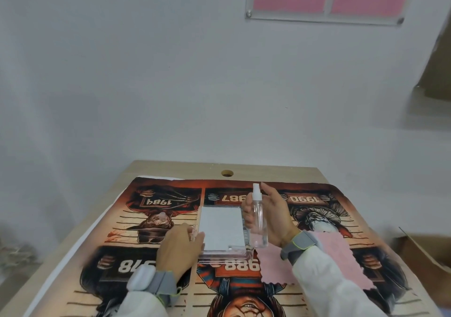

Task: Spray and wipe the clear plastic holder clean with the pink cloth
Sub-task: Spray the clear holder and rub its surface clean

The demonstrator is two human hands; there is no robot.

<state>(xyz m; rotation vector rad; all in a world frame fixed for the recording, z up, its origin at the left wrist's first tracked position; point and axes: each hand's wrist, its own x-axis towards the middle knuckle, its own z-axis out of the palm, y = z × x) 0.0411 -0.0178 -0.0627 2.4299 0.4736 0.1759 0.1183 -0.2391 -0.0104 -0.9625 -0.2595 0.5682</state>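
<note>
Right hand (pixel 269 219) grips a clear spray bottle (pixel 258 221) upright just beside the clear plastic holder (pixel 222 231), which the left hand (pixel 179 248) clasps on the printed mat (pixel 146 219). Pink cloth (pixel 324 258) lies partly under the right forearm.

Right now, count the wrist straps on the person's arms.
2. One grey wrist strap on the left wrist, near the bottom edge; another grey wrist strap on the right wrist, beside the pink cloth.

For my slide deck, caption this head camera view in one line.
Right hand aims spray bottle at clear plastic holder steadied by left hand; pink cloth waits.
</note>
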